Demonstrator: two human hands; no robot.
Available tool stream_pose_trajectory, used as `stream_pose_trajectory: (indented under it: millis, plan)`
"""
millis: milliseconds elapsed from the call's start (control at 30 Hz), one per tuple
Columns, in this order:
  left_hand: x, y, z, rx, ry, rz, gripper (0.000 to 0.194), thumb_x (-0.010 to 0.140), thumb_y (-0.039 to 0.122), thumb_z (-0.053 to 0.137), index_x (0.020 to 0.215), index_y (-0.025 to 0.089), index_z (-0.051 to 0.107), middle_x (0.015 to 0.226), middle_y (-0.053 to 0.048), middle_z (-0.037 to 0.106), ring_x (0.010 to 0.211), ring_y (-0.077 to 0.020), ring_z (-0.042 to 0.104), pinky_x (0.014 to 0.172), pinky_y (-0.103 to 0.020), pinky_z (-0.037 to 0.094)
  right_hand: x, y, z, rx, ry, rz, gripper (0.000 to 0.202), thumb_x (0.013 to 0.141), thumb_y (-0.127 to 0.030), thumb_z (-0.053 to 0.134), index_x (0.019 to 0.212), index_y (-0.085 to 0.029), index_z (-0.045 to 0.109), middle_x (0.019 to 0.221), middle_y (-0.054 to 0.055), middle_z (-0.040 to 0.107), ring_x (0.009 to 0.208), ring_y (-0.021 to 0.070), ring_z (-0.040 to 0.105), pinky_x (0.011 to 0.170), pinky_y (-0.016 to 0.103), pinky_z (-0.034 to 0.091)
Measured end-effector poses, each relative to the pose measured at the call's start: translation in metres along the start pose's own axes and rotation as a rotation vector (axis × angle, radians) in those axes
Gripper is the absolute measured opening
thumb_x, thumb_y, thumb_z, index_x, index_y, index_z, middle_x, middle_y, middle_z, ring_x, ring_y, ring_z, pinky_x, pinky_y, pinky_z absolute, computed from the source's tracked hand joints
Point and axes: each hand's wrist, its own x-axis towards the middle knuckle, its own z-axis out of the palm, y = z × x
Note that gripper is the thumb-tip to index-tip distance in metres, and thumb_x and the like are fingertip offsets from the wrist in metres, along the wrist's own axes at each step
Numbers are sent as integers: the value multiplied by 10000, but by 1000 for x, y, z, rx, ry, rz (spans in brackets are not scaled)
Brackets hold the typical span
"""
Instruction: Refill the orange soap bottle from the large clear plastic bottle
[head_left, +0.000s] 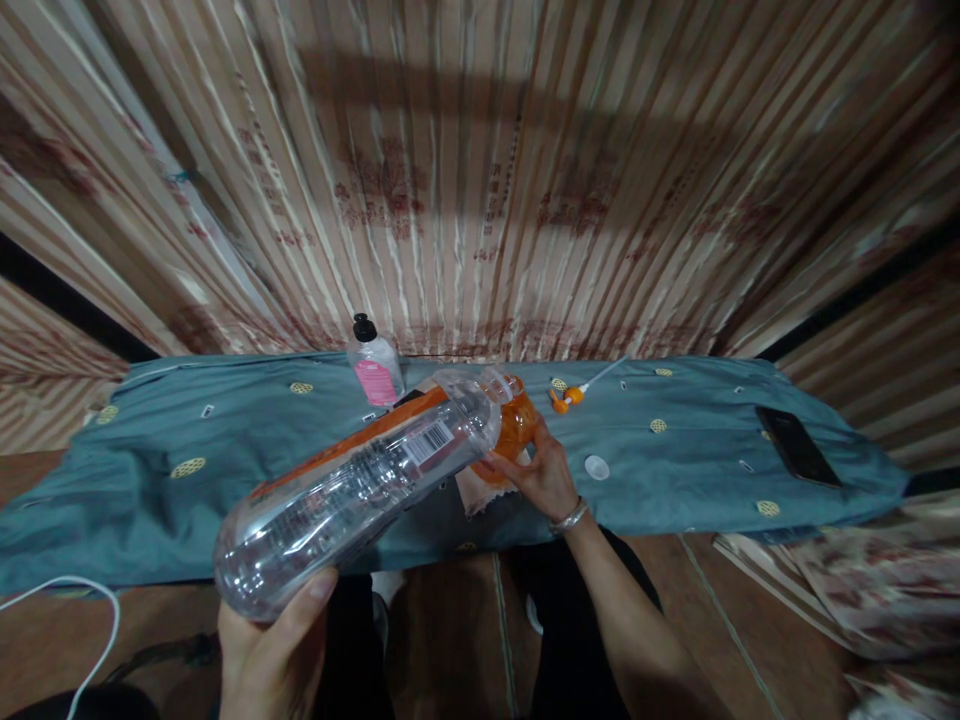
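Note:
My left hand (pixel 281 640) grips the base of a large clear plastic bottle (pixel 360 485) with an orange label and a barcode. The bottle is tilted, its neck toward the upper right. My right hand (pixel 544 470), a bracelet at its wrist, has its fingers around a smaller bottle (pixel 516 425) of orange liquid. The large bottle's neck is at the smaller bottle's mouth; whether they touch I cannot tell. Under the smaller bottle lies a pale cloth or paper piece (pixel 480 495), partly hidden. To the right are an orange pump top (pixel 570 398) with a tube and a small white disc (pixel 597 467).
A bottle with a black cap and pink label (pixel 376 375) stands at the back left on the blue-green cloth (pixel 697 470). A dark phone (pixel 797 446) lies at the right. Behind is a striped curtain (pixel 465 200). A white cable (pixel 112 600) curves at lower left.

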Motion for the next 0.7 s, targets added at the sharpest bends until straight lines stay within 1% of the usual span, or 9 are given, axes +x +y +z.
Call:
stream_pose_trajectory:
  millis: [133,267,333,400,433,533,700]
  plan:
    - [-1,1,-1,-10,12,-10,797,555,341,954,1294,320,655,1213,-3,733,1154,-226,670,1010,-292,541,0,1,0,3,-6,3,692,760,-474,814,1320,-159,557,1195,147,754,1085,320,739,936,448,601]
    - [-4,7,2,40,38,-16,786,530,393,958,1258,318,671,1156,6,750,1130,-227,687,1032,-290,531,-1,0,0,-7,-7,-2,675,764,-475,814,1316,-181,558,1185,124,763,1065,310,748,910,430,612]
    - [-6,10,5,66,48,-30,723,532,400,948,1205,325,695,1143,8,754,1167,-255,677,1103,-346,492,-1,0,0,-18,-2,-8,677,765,-483,812,1318,-188,557,1175,121,766,1064,312,749,901,430,614]
    - [-8,12,8,75,72,-37,672,528,396,936,1158,323,716,1160,-5,752,1251,-304,633,1188,-440,411,-1,0,0,-25,-2,-11,676,764,-484,811,1313,-182,557,1167,127,766,1068,319,748,903,439,615]
    - [-8,12,9,79,85,-35,677,523,393,931,1161,324,718,1183,-12,746,1290,-326,605,1214,-480,371,-1,0,0,-26,-3,-10,674,763,-482,812,1309,-179,557,1164,130,766,1070,322,747,903,442,615]
    - [-7,12,11,80,110,-1,771,507,386,926,1240,342,692,1247,-19,720,1339,-371,558,1235,-555,320,-1,-2,-1,-27,-4,-2,665,759,-468,818,1303,-188,556,1165,120,764,1067,319,749,911,441,616]
    - [-5,13,10,50,66,23,798,496,350,941,1253,350,688,1255,-21,692,1366,-412,513,1253,-649,234,0,-4,-2,-28,-11,18,673,754,-469,828,1301,-181,563,1172,112,762,1032,302,760,925,423,619]
